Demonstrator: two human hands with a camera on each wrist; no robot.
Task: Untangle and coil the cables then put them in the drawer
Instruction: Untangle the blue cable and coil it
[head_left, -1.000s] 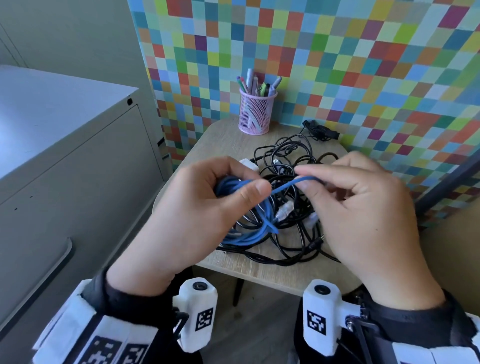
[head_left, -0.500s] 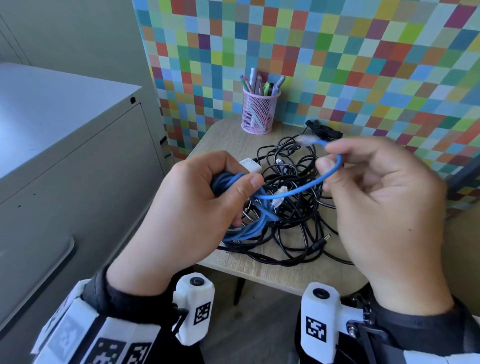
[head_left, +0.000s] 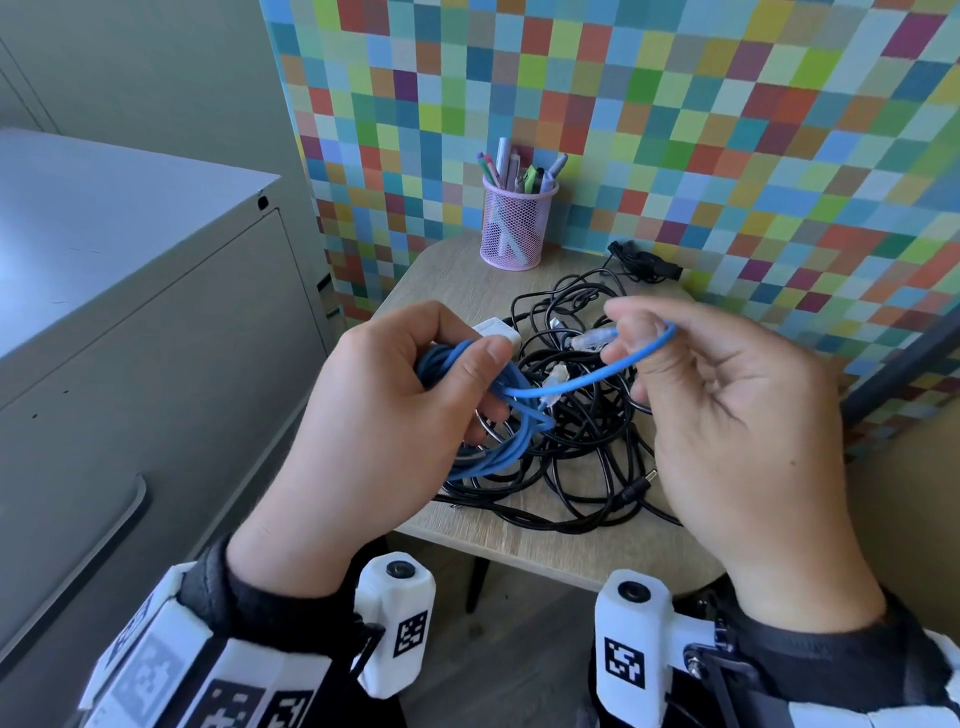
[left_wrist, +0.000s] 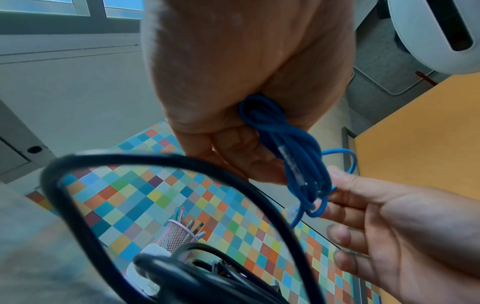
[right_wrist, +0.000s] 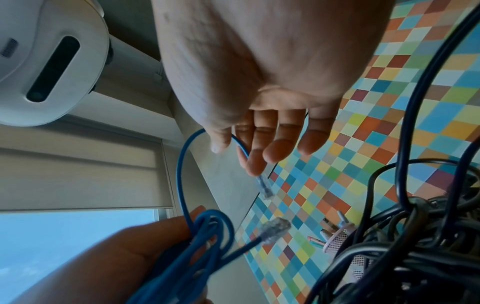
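A blue network cable (head_left: 485, 452) hangs as a loose coil over the table, and my left hand (head_left: 483, 384) grips its top, thumb over the strands. The coil (left_wrist: 293, 156) runs out of that fist in the left wrist view. My right hand (head_left: 628, 338) pinches the cable's free end just behind its clear connector (head_left: 592, 340), so a short blue arc spans between the hands. In the right wrist view, the connector (right_wrist: 263, 185) sticks out past my right hand's fingertips (right_wrist: 255, 164). A second clear connector (right_wrist: 275, 228) dangles by the coil. A tangle of black cables (head_left: 582, 447) lies on the table beneath.
The small wooden table (head_left: 545, 551) stands against a chequered wall. A pink mesh pen cup (head_left: 514, 228) is at its back, and a white adapter (head_left: 498, 330) lies behind my left hand. The grey drawer cabinet (head_left: 130, 338) is on the left, its handle (head_left: 119, 525) low down.
My right hand drew the blue free end away from my left thumb, up and to the right. It has since bent the end back, so the connector points left.
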